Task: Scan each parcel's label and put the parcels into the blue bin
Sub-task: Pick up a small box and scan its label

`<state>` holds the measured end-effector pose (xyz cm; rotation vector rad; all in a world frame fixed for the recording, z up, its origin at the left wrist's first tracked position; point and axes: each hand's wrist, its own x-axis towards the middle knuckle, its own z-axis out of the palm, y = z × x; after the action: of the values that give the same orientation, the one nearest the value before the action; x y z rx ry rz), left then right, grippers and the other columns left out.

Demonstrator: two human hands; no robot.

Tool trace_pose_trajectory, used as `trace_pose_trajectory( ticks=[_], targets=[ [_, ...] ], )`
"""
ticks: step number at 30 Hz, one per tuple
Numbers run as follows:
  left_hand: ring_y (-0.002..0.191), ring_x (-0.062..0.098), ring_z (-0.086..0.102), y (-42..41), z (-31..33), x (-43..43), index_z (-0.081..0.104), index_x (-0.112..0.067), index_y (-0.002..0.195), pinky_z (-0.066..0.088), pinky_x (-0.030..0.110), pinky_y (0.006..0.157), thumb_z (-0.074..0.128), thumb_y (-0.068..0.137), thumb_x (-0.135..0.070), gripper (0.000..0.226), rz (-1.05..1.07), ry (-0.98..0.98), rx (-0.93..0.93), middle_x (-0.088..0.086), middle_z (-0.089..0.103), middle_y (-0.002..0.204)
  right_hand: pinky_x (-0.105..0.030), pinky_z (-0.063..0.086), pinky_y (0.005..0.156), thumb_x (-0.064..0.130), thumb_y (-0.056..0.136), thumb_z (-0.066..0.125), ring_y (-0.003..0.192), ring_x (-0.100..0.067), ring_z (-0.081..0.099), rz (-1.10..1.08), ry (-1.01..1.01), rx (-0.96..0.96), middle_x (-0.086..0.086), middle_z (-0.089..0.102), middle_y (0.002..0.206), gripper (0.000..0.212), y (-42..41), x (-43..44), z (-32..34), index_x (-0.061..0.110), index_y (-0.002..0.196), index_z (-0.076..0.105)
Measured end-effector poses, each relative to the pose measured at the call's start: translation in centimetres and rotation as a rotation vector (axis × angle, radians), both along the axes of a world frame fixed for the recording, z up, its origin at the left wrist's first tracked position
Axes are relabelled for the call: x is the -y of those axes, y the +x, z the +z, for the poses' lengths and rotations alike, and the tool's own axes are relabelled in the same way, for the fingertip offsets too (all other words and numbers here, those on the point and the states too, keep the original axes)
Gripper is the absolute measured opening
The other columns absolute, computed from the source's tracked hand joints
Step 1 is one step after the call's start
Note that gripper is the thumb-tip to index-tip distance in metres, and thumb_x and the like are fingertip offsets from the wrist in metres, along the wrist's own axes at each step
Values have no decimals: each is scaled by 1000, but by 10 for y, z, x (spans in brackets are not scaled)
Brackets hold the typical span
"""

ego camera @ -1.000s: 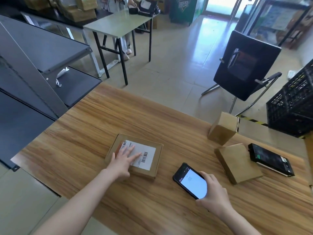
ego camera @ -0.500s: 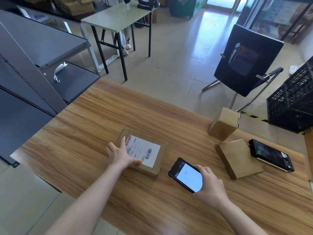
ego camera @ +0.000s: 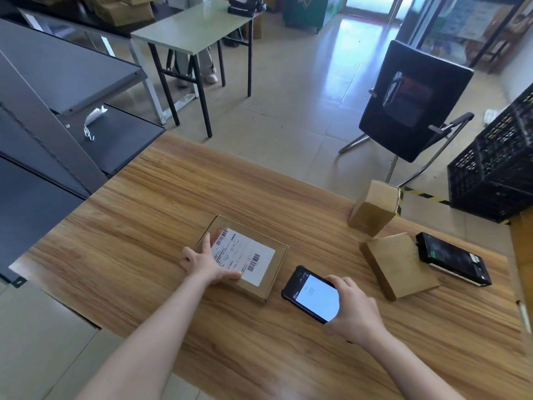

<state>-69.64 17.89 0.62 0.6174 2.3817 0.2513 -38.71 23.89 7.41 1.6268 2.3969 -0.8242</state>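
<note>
Near the bench's (ego camera: 144,226) front edge, the left hand (ego camera: 206,262) lies flat, fingers spread, on the near-left corner of a flat brown parcel (ego camera: 274,265) whose white barcoded label (ego camera: 245,256) faces up. Just to its right, the right hand (ego camera: 356,311) grips a lit handheld scanner (ego camera: 313,295).

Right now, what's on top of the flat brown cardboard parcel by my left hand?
The flat cardboard parcel carries a white barcode label; the left hand rests on its left corner, hiding part of that label.
</note>
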Motion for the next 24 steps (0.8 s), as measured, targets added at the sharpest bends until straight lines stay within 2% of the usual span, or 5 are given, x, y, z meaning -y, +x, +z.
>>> trace_pose_trajectory(
  ticks=[4, 8, 16, 24],
  targets=[
    [130, 39, 22, 13, 0, -2, -6, -44, 150, 30, 49, 111, 93, 39, -57, 150, -47, 3, 16, 14, 12, 135, -37, 36, 99, 31, 58, 83, 119, -14, 45, 16, 26, 43, 10, 43, 133, 104, -3, 2, 3, 31, 146, 27],
    [130, 36, 29, 33, 0, -6, -8, -44, 150, 36, 47, 106, 94, 38, -54, 151, -105, 4, 47, 13, 10, 138, -37, 36, 95, 30, 60, 82, 117, -16, 48, 47, 83, 148, 8, 44, 131, 103, -4, 2, 7, 29, 146, 26],
    [130, 35, 28, 38, 2, -3, -9, -45, 149, 36, 47, 107, 92, 40, -56, 149, -134, 5, 45, 11, 9, 135, -36, 38, 90, 25, 56, 82, 102, -14, 53, 33, 21, 218, 9, 48, 115, 97, -4, 1, 14, 30, 141, 35],
    [130, 37, 28, 36, 5, 0, -11, -43, 150, 35, 49, 107, 88, 43, -60, 147, -187, -12, 41, 12, 10, 138, -36, 41, 89, 26, 56, 81, 88, -11, 46, 18, -2, 249, 11, 43, 103, 93, -4, 2, 17, 29, 138, 39]
  ],
)
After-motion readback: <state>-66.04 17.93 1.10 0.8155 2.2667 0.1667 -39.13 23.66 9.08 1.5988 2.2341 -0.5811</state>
